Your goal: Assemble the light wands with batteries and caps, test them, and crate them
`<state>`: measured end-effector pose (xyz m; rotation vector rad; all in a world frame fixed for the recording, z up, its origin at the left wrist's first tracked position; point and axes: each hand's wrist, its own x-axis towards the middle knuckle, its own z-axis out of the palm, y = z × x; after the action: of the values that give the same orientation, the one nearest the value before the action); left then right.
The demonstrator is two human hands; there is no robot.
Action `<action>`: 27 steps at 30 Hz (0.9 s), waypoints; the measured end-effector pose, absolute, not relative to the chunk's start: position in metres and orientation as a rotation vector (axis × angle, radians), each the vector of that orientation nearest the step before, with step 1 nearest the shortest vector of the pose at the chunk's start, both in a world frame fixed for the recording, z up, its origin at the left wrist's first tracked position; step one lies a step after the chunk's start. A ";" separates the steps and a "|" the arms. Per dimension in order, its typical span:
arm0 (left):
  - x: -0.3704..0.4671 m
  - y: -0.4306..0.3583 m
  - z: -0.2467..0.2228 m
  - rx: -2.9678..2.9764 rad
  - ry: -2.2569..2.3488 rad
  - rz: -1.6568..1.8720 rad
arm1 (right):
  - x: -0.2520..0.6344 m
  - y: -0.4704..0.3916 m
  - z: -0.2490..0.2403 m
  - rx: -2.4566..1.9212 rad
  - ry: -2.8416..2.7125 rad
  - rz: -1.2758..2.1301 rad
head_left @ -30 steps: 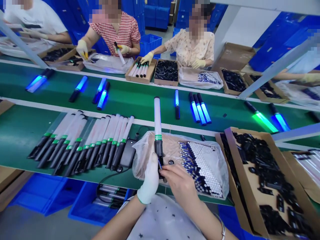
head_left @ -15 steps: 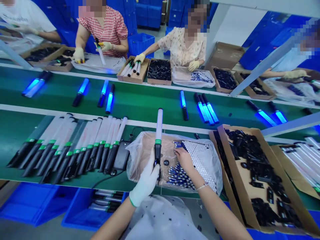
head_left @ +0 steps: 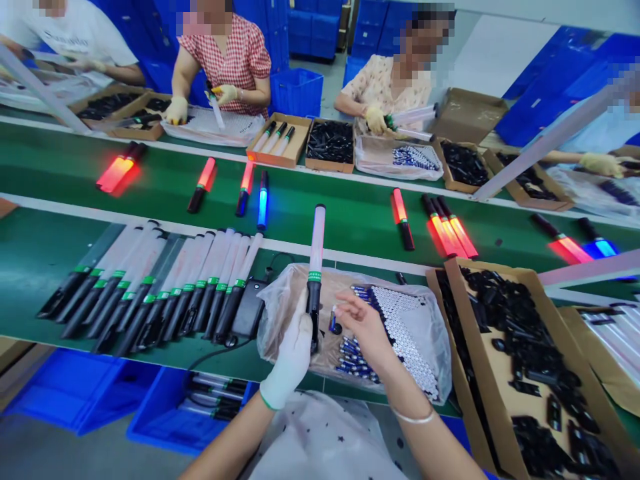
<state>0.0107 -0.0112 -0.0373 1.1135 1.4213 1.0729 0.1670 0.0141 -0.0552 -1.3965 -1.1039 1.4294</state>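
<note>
My left hand (head_left: 295,347), in a white glove, is closed around the black handle of a light stick (head_left: 316,243). The stick stands nearly upright, its clear tube unlit and a green band at the joint. Slightly to its right, my bare right hand (head_left: 367,327) pinches a small blue battery (head_left: 333,320) between thumb and fingers. Beneath both hands lies a plastic-lined tray (head_left: 280,293). Many batteries (head_left: 405,327) stand packed in its right half, white ends up, with blue ones lying loose at their near edge. A small round black cap lies by the pinched battery.
Unlit light sticks (head_left: 165,280) lie in a row at left, beside a black box (head_left: 250,310) with a cable. At right is a carton (head_left: 530,360) of black parts. Lit sticks (head_left: 450,227) lie on the green conveyor belt (head_left: 325,180). Co-workers sit across it.
My right hand has come left from the battery pack with a battery. Sticks on the belt have shifted right, most turning from blue to red. The co-worker opposite now holds several sticks.
</note>
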 end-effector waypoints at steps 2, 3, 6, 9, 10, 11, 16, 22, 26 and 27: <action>0.012 -0.011 -0.040 1.077 1.423 1.094 | 0.145 0.006 -0.034 -1.305 -1.034 1.484; 0.012 -0.011 -0.041 1.066 1.425 1.097 | 0.135 0.003 -0.028 -1.315 -1.038 1.456; 0.012 -0.012 -0.040 1.062 1.436 1.073 | 0.113 -0.004 -0.026 -1.369 -1.039 1.305; 0.011 -0.012 -0.034 1.010 1.421 1.023 | 0.117 -0.006 -0.043 -1.330 -0.958 1.294; 0.011 -0.012 -0.032 0.955 1.389 0.990 | 0.126 -0.004 -0.051 -1.334 -0.947 1.291; 0.011 -0.010 -0.029 0.882 1.337 0.955 | 0.138 -0.002 -0.060 -1.369 -0.968 1.265; 0.009 -0.003 -0.021 0.536 1.126 0.912 | 0.214 0.013 -0.108 -1.901 -1.675 0.851; 0.002 -0.001 -0.025 0.447 1.048 0.865 | 0.236 0.024 -0.135 -2.220 -2.116 0.736; 0.003 0.006 -0.021 0.448 1.076 0.807 | 0.231 0.029 -0.129 -2.178 -2.114 0.736; 0.005 0.009 -0.020 0.449 1.101 0.793 | 0.230 0.030 -0.123 -2.152 -2.095 0.737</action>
<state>0.0047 0.0090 -0.0199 0.4485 1.1013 0.7932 0.2302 0.0296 -0.1235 -2.1516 -2.0954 0.7373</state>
